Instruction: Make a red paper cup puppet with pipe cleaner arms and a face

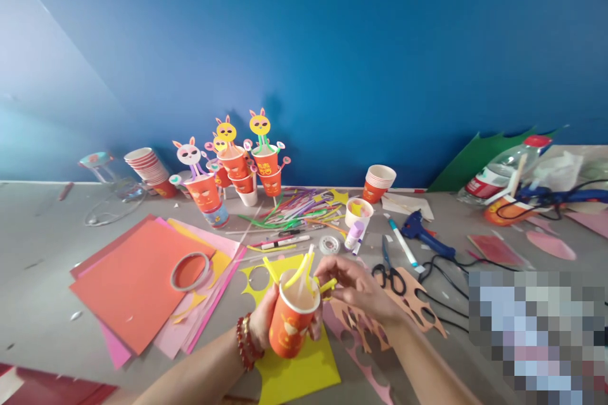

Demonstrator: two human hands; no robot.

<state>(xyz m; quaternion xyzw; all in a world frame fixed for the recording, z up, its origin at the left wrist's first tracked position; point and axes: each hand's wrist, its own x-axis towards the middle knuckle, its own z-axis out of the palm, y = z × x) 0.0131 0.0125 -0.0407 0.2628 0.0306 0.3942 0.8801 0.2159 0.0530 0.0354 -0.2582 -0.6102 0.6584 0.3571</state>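
A grey table (42,253) is carrying craft clutter. Red and pink paper sheets (137,285) are lying toward its left edge, and a yellow sheet (299,373) is lying at the near edge. Coloured straws (294,209) are spreading along the far edge beside bunny cups (204,193) and stacked cups (380,182). Scissors (390,275) and a blue glue gun (420,231) are sitting toward the right edge.

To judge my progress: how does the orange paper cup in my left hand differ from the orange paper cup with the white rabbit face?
The orange paper cup in the left hand is held tilted; the orange paper cup with the white rabbit face stands on the grey table. The held cup has only bare yellow straws; the rabbit cup carries a paper face. Both are orange.
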